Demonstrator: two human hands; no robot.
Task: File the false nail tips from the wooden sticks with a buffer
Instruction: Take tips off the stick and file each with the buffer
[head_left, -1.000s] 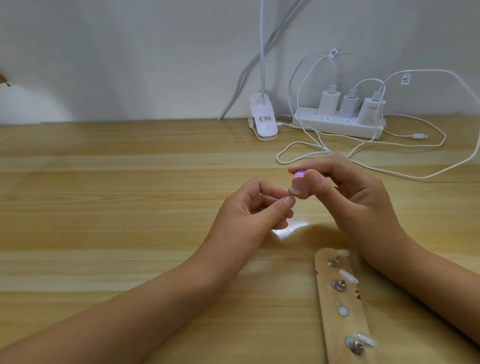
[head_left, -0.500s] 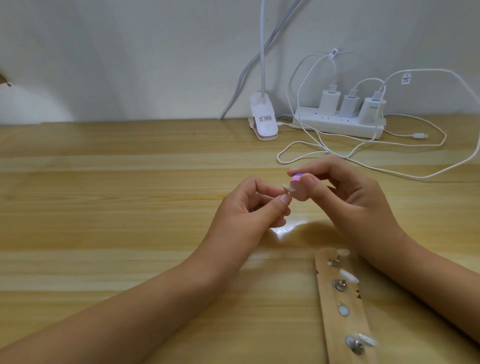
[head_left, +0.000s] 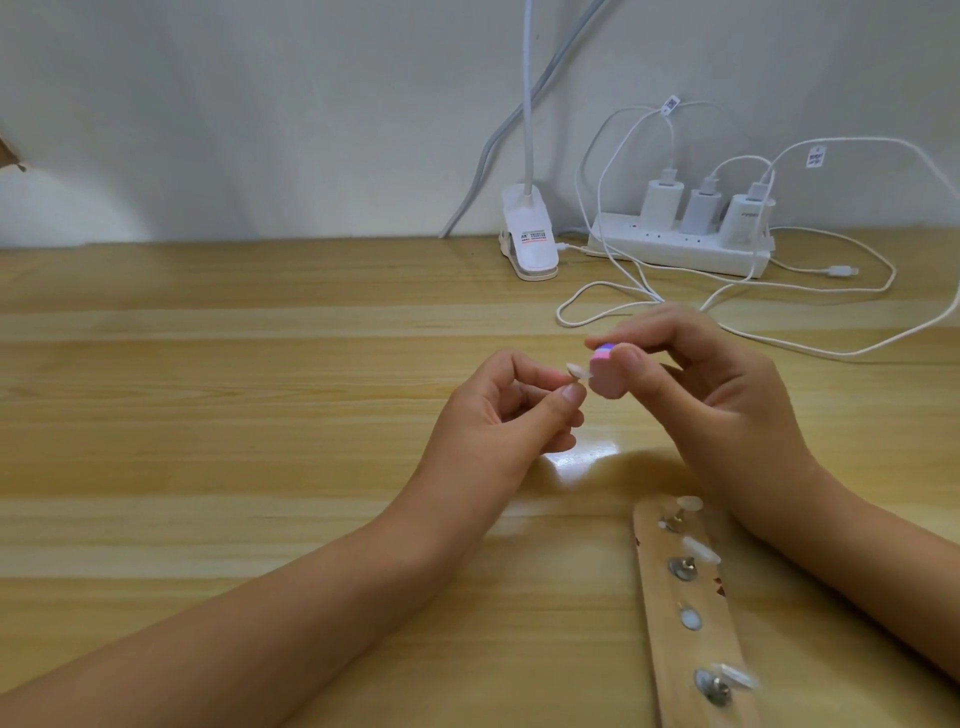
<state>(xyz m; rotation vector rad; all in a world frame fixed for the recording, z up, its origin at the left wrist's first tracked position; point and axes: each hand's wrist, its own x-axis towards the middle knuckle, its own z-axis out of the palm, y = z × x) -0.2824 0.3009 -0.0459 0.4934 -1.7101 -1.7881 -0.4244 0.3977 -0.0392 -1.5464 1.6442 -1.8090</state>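
Two hands meet above the desk (head_left: 208, 415), and the filing is under way. The left hand (head_left: 493, 421) has its grip closed on the base of one false nail tip (head_left: 577, 371), thumb and forefinger pinching it so the pale tip stands clear above them. The right hand (head_left: 727, 415) has its grip closed on a small pink buffer (head_left: 605, 382), thumb in front and fingers behind. The buffer's face sits right at the tip's edge; whether it actually touches is too close to tell.

To file well, I judge the left hand should hold the tip low and firm so it cannot twist, leaving the free edge exposed. The buffer should pass in short, light strokes along the edge, kept flat to it, since a thin plastic tip will likely flex or pop loose under pressure. Turning the tip a little between strokes would even out the curve.

Near the right forearm lies a wooden stick (head_left: 670, 654), with more tips (head_left: 701, 551) mounted on it, apparently waiting their turn.
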